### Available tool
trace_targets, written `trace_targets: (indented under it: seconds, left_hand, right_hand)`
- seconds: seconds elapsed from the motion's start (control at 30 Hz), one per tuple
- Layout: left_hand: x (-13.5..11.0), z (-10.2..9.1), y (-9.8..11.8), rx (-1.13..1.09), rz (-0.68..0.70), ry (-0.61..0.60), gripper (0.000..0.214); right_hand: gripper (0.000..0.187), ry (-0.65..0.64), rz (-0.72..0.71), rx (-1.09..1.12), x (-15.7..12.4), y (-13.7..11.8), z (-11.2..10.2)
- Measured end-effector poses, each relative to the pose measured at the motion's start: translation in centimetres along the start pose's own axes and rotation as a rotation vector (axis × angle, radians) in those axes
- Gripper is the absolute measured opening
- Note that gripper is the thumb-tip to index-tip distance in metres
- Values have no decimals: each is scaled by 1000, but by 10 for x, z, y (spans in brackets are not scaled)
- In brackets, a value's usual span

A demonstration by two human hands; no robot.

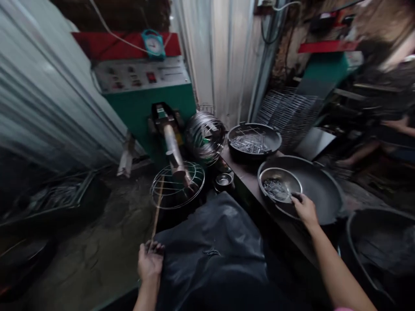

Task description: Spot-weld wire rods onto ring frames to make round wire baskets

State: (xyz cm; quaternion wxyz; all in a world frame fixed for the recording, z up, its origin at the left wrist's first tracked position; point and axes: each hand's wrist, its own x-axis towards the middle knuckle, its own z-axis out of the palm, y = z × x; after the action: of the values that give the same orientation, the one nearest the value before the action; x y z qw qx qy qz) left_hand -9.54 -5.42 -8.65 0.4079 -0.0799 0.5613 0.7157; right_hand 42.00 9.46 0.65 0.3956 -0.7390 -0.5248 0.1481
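Note:
My right hand (pixel 304 211) grips the rim of a metal bowl (pixel 295 178) that holds short metal wire pieces (pixel 275 189). The bowl sits inside a wide dark pan (pixel 324 185). At the lower left my left hand (pixel 151 259) is palm up, its fingers curled on the lower end of a thin wooden stick (pixel 157 216). That stick reaches up to a round wire rack (pixel 197 192), crossing its left side. Above the rack a metal cylinder arm (pixel 173 149) juts from a green machine (pixel 129 110). A few small wire pieces (pixel 211 252) lie on the dark apron (pixel 227 229) over my lap.
A coil of wire (pixel 205 134) stands beside the machine. Another pan (pixel 254 140) holds many metal rods, with a small metal bowl (pixel 223 179) nearby. Wire grids (pixel 285 110) lean behind. A large dark basin (pixel 382 233) is at right. Another person's arm (pixel 359 153) shows far right.

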Motion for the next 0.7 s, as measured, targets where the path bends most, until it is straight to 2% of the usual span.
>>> trace_targets:
  seconds: [0.07,0.13,0.23,0.3,0.37,0.43,0.53,0.6,0.7]
  left_hand:
    - [-2,9,-1,56,4,-6,19]
    - [-11,26,0,65,-13,-8,17]
    - [-27,63,12,33,7,-41,18]
    - [-32,90,29,4,83,-68,22]
    - [-34,114,50,18,121,-67,27]
    - [-32,134,71,64,101,-51,31]
    - [-27,157,88,121,-5,-12,36]
    - [-24,169,85,122,-31,3,35]
    - [-21,177,69,74,66,50,32]
  right_hand:
    - [38,32,-56,-6,5,-18,-5]
    - [35,-39,-200,62,-3,-47,10]
    - [28,-316,-407,225,-38,-95,61]
    - [24,-512,-527,319,-66,-124,99]
    - [24,-604,-602,390,-88,-151,132]
    - [24,-609,-629,417,-101,-175,158]
    - [26,-606,-605,286,-108,-205,180]
    - [29,-623,-578,136,-111,-219,187]
    - [37,-617,-527,-18,-121,-229,191]
